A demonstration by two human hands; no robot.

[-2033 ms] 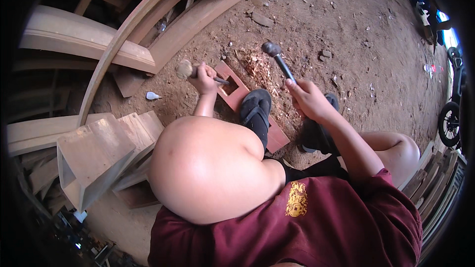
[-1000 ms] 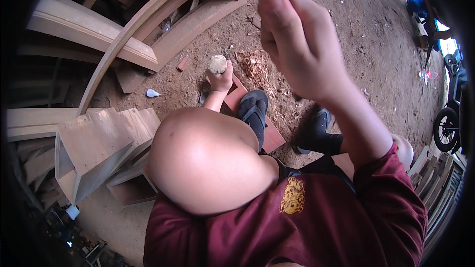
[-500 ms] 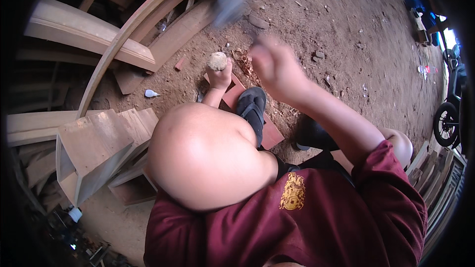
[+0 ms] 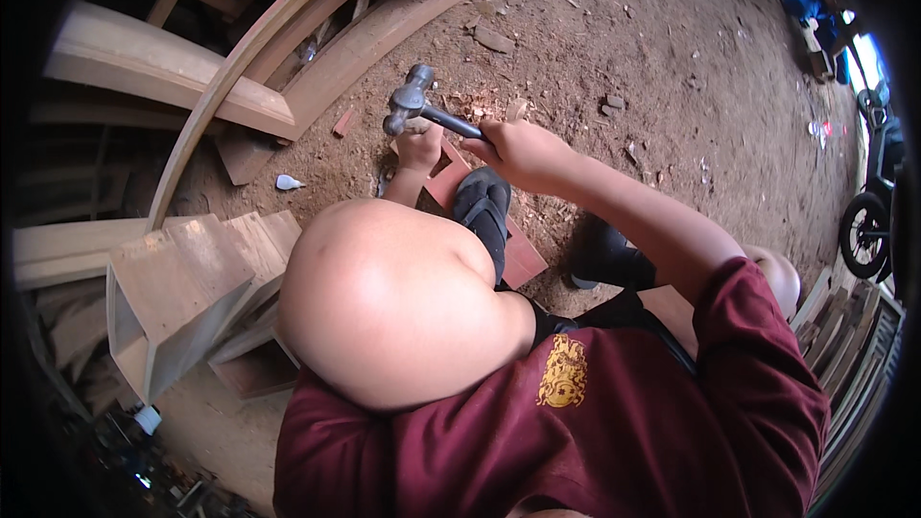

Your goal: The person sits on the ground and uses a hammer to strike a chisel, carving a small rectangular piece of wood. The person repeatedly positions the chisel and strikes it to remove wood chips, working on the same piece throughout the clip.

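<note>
Noted at far left: pale wooden box (image 4: 177, 269). Next along, on the dirt: small white bulb (image 4: 288, 182). Then left hand (image 4: 417, 152), closed around chisel (image 4: 415, 124), mostly hidden beneath head of hammer (image 4: 411, 99); unable to tell whether touching. Below and rightward: reddish board (image 4: 523, 259) with cut-out, flat on the ground, under sandalled foot (image 4: 483, 200). Above board: right hand (image 4: 523, 153), fingers wrapped around hammer handle. At far right: black wheel (image 4: 865, 237).
</note>
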